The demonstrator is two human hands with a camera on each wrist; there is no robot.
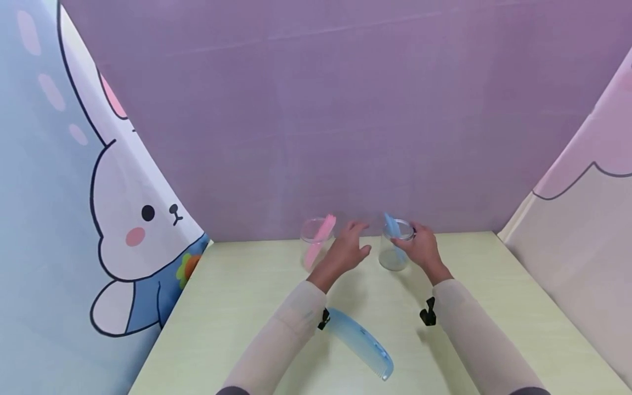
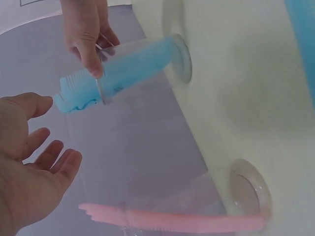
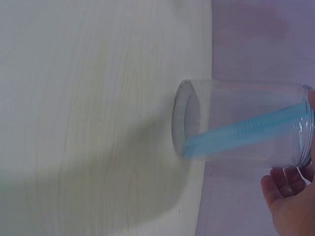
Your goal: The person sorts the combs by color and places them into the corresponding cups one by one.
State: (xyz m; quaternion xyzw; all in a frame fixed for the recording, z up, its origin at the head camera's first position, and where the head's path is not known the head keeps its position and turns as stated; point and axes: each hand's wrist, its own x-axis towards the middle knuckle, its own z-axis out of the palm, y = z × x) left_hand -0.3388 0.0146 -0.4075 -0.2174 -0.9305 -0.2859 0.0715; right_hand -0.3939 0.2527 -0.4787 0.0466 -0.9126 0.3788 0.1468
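Note:
A clear jar stands on the table near the back wall, a blue comb leaning inside it with its end above the rim. My right hand grips this jar at the rim, thumb and fingers on either side. To its left my left hand is held in the air, fingers spread and holding nothing. In the left wrist view the left thumb is close to the top of the blue comb. Behind the left hand, a second clear jar contains a slanted pink comb.
Nearer to me, a larger light-blue comb lies on the pale table, partly beneath the left forearm. A purple backdrop rises behind the jars, with printed cloth panels on both sides.

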